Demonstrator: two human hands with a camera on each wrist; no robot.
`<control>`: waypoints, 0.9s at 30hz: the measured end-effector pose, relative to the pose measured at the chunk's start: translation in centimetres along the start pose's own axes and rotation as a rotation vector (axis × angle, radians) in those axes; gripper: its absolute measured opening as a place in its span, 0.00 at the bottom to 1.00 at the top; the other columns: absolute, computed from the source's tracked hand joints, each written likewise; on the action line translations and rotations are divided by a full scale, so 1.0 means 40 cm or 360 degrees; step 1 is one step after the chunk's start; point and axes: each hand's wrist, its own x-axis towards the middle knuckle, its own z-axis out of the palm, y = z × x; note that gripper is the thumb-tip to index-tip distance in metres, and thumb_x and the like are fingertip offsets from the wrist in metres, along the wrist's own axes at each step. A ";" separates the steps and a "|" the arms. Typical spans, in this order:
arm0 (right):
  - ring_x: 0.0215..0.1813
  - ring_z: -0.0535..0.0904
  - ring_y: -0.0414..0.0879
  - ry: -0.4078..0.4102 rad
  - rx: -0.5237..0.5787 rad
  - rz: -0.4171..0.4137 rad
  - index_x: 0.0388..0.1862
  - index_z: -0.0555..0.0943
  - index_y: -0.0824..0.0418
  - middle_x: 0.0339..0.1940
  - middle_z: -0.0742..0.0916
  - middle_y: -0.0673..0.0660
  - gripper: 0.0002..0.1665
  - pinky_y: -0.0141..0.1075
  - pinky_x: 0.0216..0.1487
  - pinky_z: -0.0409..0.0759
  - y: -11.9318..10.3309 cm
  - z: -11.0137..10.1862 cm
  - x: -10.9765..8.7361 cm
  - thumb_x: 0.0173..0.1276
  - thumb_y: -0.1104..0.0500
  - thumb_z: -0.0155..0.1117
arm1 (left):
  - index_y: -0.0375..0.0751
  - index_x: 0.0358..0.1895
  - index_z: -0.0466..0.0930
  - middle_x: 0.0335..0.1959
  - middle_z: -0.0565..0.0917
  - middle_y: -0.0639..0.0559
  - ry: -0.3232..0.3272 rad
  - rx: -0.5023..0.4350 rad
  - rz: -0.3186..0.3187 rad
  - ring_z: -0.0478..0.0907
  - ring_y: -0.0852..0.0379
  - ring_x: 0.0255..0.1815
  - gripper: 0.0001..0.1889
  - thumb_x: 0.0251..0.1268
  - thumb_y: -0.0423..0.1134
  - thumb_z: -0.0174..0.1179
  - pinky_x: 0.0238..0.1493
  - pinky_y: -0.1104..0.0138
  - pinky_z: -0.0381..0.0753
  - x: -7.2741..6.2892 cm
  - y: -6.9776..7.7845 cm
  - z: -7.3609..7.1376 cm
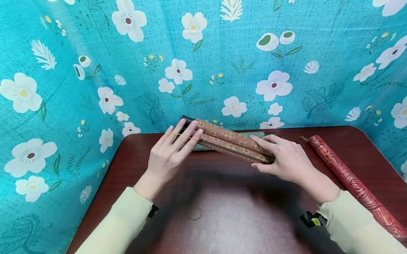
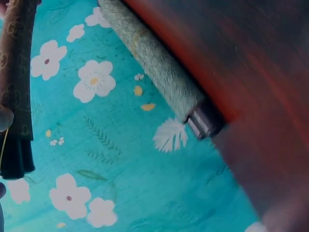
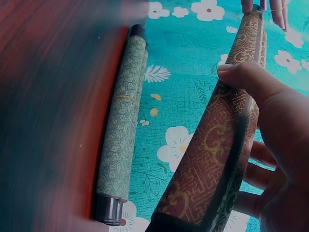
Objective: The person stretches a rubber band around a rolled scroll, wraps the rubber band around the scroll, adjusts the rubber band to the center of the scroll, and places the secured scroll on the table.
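A brown rolled scroll (image 1: 229, 138) with gold patterns and dark ends is held tilted above the far side of the table. My left hand (image 1: 168, 152) holds its left end, fingers laid over the roll. A thin yellow elastic band (image 1: 180, 134) stretches across those fingers; in the left wrist view the band runs by a fingertip near the dark end. My right hand (image 1: 289, 157) grips the other end, with the thumb (image 3: 246, 77) on one face and fingers behind. Below lies a green scroll (image 3: 120, 121) with a yellow band round its middle, partly hidden in the head view.
On the right of the dark red table (image 1: 233, 218) a red patterned scroll (image 1: 357, 187) lies slantwise. A thin loop (image 1: 196, 213) rests on the tabletop in front of me. Blue flowered cloth (image 1: 208, 45) hangs behind and beside the table.
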 end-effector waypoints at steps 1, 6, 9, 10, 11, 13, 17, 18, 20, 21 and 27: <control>0.34 0.84 0.47 0.0010 -0.0005 -0.0009 0.69 0.85 0.53 0.51 0.89 0.54 0.45 0.42 0.24 0.75 0.000 0.001 0.000 0.50 0.45 0.87 | 0.47 0.65 0.88 0.66 0.86 0.48 0.0004 -0.0070 -0.0024 0.82 0.46 0.69 0.18 0.76 0.32 0.66 0.67 0.51 0.82 -0.002 -0.004 0.000; 0.35 0.84 0.49 0.0046 -0.0021 -0.0085 0.70 0.85 0.54 0.52 0.88 0.55 0.46 0.42 0.23 0.75 0.000 0.005 -0.002 0.49 0.47 0.87 | 0.42 0.63 0.88 0.63 0.88 0.44 0.0050 -0.0361 -0.0120 0.82 0.42 0.69 0.25 0.61 0.33 0.79 0.68 0.46 0.81 -0.011 -0.024 0.004; 0.39 0.85 0.51 0.0041 -0.0025 -0.0117 0.71 0.84 0.54 0.53 0.88 0.56 0.46 0.43 0.23 0.76 0.001 0.008 -0.006 0.50 0.47 0.86 | 0.41 0.62 0.89 0.62 0.88 0.42 0.0071 -0.0446 -0.0153 0.82 0.39 0.68 0.31 0.51 0.35 0.85 0.67 0.44 0.81 -0.017 -0.035 0.008; 0.41 0.86 0.52 0.0034 -0.0026 -0.0122 0.71 0.83 0.54 0.53 0.88 0.56 0.47 0.44 0.23 0.77 0.003 0.009 -0.008 0.50 0.47 0.86 | 0.41 0.62 0.88 0.62 0.88 0.42 0.0068 -0.0469 -0.0164 0.82 0.38 0.67 0.33 0.49 0.36 0.86 0.67 0.43 0.81 -0.020 -0.038 0.009; 0.42 0.86 0.53 0.0028 -0.0027 -0.0127 0.72 0.83 0.54 0.54 0.88 0.57 0.47 0.44 0.24 0.77 0.004 0.010 -0.010 0.50 0.47 0.86 | 0.40 0.63 0.88 0.63 0.87 0.41 0.0062 -0.0491 -0.0176 0.82 0.37 0.67 0.34 0.47 0.37 0.87 0.66 0.43 0.81 -0.022 -0.041 0.010; 0.46 0.87 0.54 0.0019 -0.0018 -0.0138 0.72 0.83 0.54 0.55 0.89 0.58 0.47 0.46 0.24 0.79 0.006 0.011 -0.014 0.51 0.47 0.86 | 0.39 0.63 0.88 0.63 0.87 0.40 0.0040 -0.0537 -0.0208 0.82 0.36 0.68 0.37 0.44 0.39 0.89 0.66 0.41 0.81 -0.028 -0.047 0.011; 0.51 0.87 0.57 0.0009 -0.0007 -0.0164 0.73 0.82 0.55 0.58 0.89 0.59 0.48 0.49 0.27 0.83 0.011 0.015 -0.018 0.50 0.49 0.86 | 0.38 0.64 0.87 0.64 0.86 0.39 -0.0011 -0.0653 -0.0278 0.81 0.35 0.69 0.40 0.40 0.40 0.91 0.65 0.38 0.81 -0.040 -0.056 0.011; 0.52 0.87 0.58 0.0009 -0.0006 -0.0170 0.73 0.82 0.55 0.58 0.89 0.59 0.49 0.50 0.28 0.83 0.013 0.016 -0.018 0.50 0.49 0.87 | 0.38 0.64 0.87 0.64 0.86 0.38 -0.0028 -0.0688 -0.0293 0.80 0.35 0.69 0.41 0.39 0.41 0.91 0.66 0.38 0.80 -0.043 -0.059 0.011; 0.54 0.86 0.58 0.0008 -0.0010 -0.0181 0.73 0.81 0.55 0.59 0.89 0.59 0.49 0.51 0.29 0.84 0.017 0.018 -0.020 0.49 0.49 0.87 | 0.38 0.65 0.86 0.65 0.85 0.38 -0.0066 -0.0749 -0.0309 0.79 0.35 0.70 0.43 0.38 0.41 0.91 0.67 0.38 0.79 -0.048 -0.062 0.009; 0.54 0.86 0.59 0.0009 -0.0009 -0.0191 0.73 0.81 0.55 0.59 0.89 0.59 0.49 0.51 0.30 0.84 0.019 0.017 -0.021 0.49 0.50 0.87 | 0.37 0.66 0.85 0.66 0.85 0.37 -0.0084 -0.0782 -0.0310 0.79 0.34 0.70 0.44 0.37 0.42 0.91 0.68 0.38 0.78 -0.049 -0.064 0.009; 0.54 0.86 0.59 0.0026 -0.0028 -0.0283 0.73 0.81 0.55 0.59 0.89 0.59 0.50 0.51 0.30 0.85 0.032 0.015 -0.021 0.48 0.50 0.86 | 0.38 0.68 0.84 0.68 0.83 0.39 -0.0228 -0.0905 -0.0285 0.78 0.38 0.73 0.48 0.35 0.45 0.92 0.68 0.44 0.80 -0.049 -0.072 0.004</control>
